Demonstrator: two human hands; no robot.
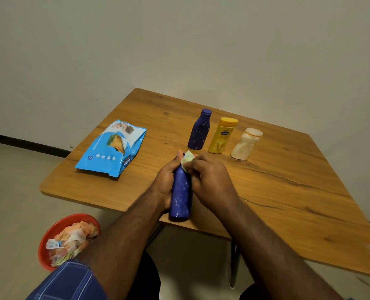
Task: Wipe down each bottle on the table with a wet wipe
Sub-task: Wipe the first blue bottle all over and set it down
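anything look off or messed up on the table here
Mostly tidy. The cream bottle at the right end of the row looks dented and twisted in its body, unlike the upright blue bottle and yellow bottle beside it. No spills show on the table.

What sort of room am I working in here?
Probably a plain room at home or a small office: a bare wall, a small wooden table pushed near it, and a red bin of used wipes on the floor.
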